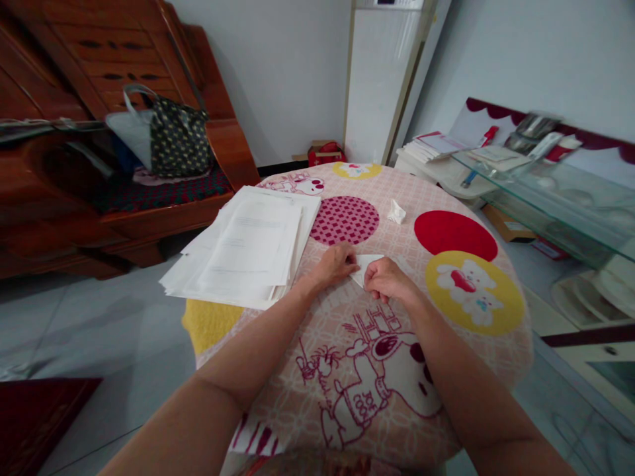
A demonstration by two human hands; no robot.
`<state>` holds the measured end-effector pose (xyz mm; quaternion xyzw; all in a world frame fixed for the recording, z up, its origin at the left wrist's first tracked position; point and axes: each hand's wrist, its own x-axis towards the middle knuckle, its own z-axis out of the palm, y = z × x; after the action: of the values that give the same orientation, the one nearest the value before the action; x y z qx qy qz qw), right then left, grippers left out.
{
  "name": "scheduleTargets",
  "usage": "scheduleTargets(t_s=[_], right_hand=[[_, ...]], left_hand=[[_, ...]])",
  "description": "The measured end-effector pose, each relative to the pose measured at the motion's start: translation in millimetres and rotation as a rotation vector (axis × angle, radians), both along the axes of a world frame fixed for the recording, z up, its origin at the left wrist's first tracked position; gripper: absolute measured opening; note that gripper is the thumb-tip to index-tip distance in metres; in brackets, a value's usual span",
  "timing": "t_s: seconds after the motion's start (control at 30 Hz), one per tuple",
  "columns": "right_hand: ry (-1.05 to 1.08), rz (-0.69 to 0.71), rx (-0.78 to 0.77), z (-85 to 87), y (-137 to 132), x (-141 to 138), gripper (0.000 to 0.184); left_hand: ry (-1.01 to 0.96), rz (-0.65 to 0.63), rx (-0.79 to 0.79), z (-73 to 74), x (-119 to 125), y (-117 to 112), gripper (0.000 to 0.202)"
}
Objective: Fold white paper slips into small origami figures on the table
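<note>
A small folded white paper (368, 263) lies on the round table's patterned cloth (377, 370). My left hand (336, 262) rests on the paper's left side with fingers curled and pressing it down. My right hand (387, 279) is closed in a pinch on the paper's near right edge. Part of the paper is hidden under both hands. A thick stack of white paper sheets (251, 246) lies at the table's left, overhanging the edge, a short way from my left hand.
A crumpled white scrap (396, 211) lies farther back on the cloth. A wooden bench (99, 165) with a dotted bag (179, 137) stands on the left. A glass shelf (555, 192) with papers and cups runs on the right. A tall white unit (381, 79) stands behind.
</note>
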<state>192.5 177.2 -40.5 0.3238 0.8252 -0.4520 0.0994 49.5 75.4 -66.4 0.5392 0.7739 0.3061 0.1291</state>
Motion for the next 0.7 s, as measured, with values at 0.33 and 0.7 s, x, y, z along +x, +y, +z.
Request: scheduleTargets(t_s=[0.33, 0.7], right_hand=[[0.015, 0.014, 0.06, 0.8, -2.1, 1.2, 0.015], [0.05, 0.066, 0.185, 1.0, -3.1, 2.5, 0.014]], left_hand=[[-0.048, -0.018, 0.063, -9.1, -6.8, 3.6, 0.013], [-0.042, -0.006, 0.062, -7.9, -4.3, 3.2, 0.012]])
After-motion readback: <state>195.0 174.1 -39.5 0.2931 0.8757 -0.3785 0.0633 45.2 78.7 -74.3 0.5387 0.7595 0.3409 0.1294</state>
